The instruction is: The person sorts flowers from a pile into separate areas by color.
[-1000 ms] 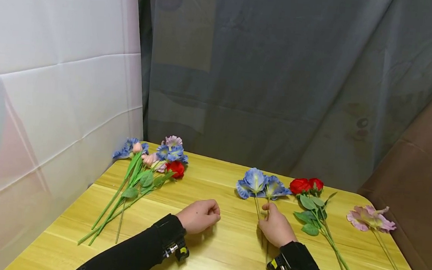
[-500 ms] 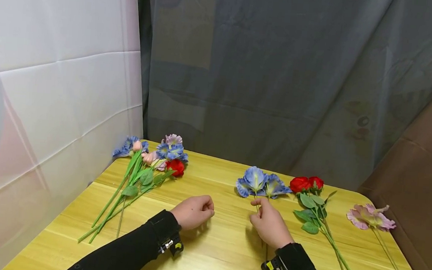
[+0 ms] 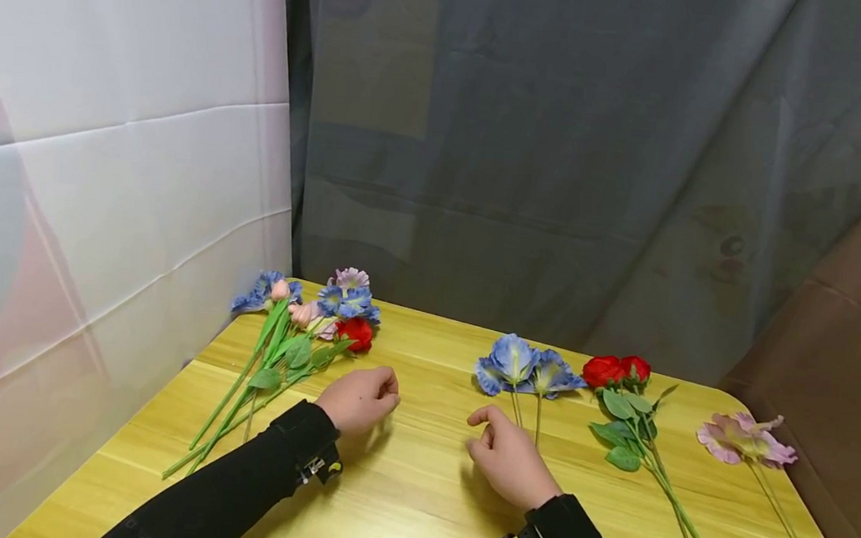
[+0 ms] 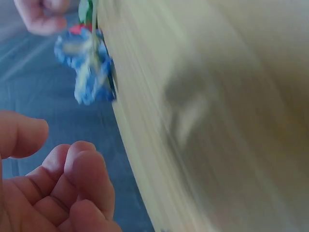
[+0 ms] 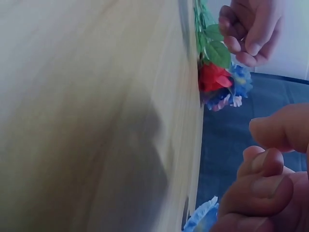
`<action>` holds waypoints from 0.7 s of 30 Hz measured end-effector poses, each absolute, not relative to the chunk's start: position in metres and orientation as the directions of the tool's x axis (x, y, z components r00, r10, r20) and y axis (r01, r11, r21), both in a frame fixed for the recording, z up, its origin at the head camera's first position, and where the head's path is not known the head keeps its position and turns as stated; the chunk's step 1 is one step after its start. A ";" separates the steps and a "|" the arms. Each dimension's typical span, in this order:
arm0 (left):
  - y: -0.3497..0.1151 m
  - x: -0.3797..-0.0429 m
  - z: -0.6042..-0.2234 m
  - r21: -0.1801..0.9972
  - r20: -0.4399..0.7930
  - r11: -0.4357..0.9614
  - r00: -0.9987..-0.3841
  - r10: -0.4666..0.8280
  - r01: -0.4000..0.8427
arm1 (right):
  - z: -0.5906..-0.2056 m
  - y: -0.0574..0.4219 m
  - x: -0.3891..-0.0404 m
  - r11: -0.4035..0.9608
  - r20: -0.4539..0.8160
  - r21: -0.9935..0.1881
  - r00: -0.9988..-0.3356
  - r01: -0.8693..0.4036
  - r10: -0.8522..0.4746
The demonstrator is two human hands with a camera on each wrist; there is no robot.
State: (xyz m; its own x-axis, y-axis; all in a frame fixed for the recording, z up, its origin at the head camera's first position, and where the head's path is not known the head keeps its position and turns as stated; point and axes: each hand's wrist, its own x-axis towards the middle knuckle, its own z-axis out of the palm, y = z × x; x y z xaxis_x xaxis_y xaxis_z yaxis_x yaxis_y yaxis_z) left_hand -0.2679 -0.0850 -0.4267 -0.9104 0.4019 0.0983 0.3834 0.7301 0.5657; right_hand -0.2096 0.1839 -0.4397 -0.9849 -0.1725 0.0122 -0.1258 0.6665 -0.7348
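My left hand (image 3: 360,399) hovers over the table, right of the left-hand bunch of flowers. Its fingers are loosely curled with a gap to the thumb, and nothing is between them in the left wrist view. My right hand (image 3: 510,458) is nearest to the blue flowers (image 3: 512,358), just in front of their blooms and over part of their thin stems. Its fingers (image 5: 268,186) are bent and hold nothing. In the left bunch lie a red rose (image 3: 354,333), pink tulips (image 3: 303,316), blue flowers and a pale purple flower (image 3: 352,278).
Red roses (image 3: 603,370) with green leaves lie right of the blue flowers. A single mauve flower (image 3: 744,439) rests near the table's right edge. A white cloth wall (image 3: 144,182) stands at the left, and a grey curtain (image 3: 520,167) hangs behind the wooden table (image 3: 414,501).
My right hand has let go of a blue flower's stem and moved left and towards me. My left hand has drifted left, nearer the left bunch. The blue flowers stay in place.
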 end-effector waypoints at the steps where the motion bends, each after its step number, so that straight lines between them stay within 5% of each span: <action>1: -0.090 -0.271 -0.425 0.555 0.103 0.742 -0.916 0.388 0.376 | -0.440 0.184 -0.209 0.665 0.007 -0.736 -0.983 -0.128 -0.182; 21: -0.199 -0.311 -0.427 0.483 0.008 0.868 -0.992 0.127 0.115 | -0.443 0.181 -0.204 0.639 -0.017 -0.747 -0.955 -0.184 -0.295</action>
State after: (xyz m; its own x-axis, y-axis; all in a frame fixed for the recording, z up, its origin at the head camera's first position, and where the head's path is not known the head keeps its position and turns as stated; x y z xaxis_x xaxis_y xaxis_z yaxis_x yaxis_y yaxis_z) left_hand -0.3109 -0.1990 -0.4274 -0.9918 0.1273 0.0081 0.1154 0.8679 0.4832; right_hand -0.2045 0.1805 -0.4430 -0.9555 -0.2946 -0.0166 -0.1840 0.6388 -0.7470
